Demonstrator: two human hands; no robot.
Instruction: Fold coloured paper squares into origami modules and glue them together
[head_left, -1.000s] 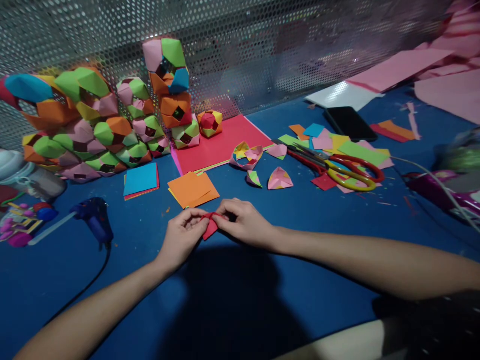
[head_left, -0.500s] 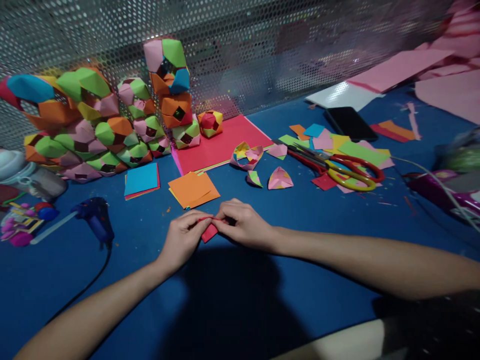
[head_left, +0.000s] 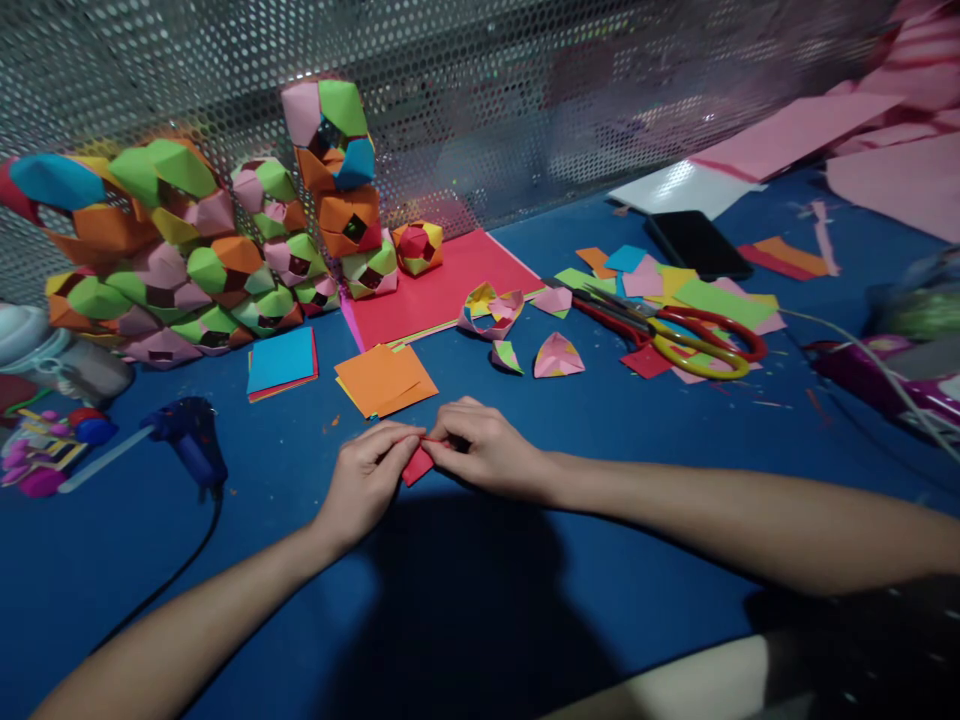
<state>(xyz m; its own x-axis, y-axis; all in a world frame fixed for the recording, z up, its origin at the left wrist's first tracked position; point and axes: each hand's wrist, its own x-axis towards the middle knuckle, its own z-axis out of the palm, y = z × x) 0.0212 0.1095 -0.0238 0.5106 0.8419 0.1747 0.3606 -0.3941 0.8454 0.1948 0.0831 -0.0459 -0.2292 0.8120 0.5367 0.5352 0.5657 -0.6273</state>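
Note:
A small piece of red folded paper (head_left: 417,466) is pinched between both hands, low over the blue table. My left hand (head_left: 373,470) is closed on its left side, thumb and forefinger together. From the right, my right hand (head_left: 480,448) grips its upper edge with thumb and fingertips. Part of the paper is hidden under the fingers. Just beyond the hands lies a loose stack of orange paper squares (head_left: 386,380). To its left is a stack topped by a blue paper square (head_left: 282,360). Folded pink paper pieces (head_left: 559,356) sit farther right.
Assembled paper modules (head_left: 217,265) stand piled against the perforated metal panel (head_left: 465,110). A glue gun (head_left: 187,430) with its cord lies at left. Scissors (head_left: 697,345) rest on paper scraps at right, near a black phone (head_left: 697,243). Red sheets (head_left: 450,285) lie at the back.
The hands stay almost still, both pinching the red paper. The whole view has shifted very slightly.

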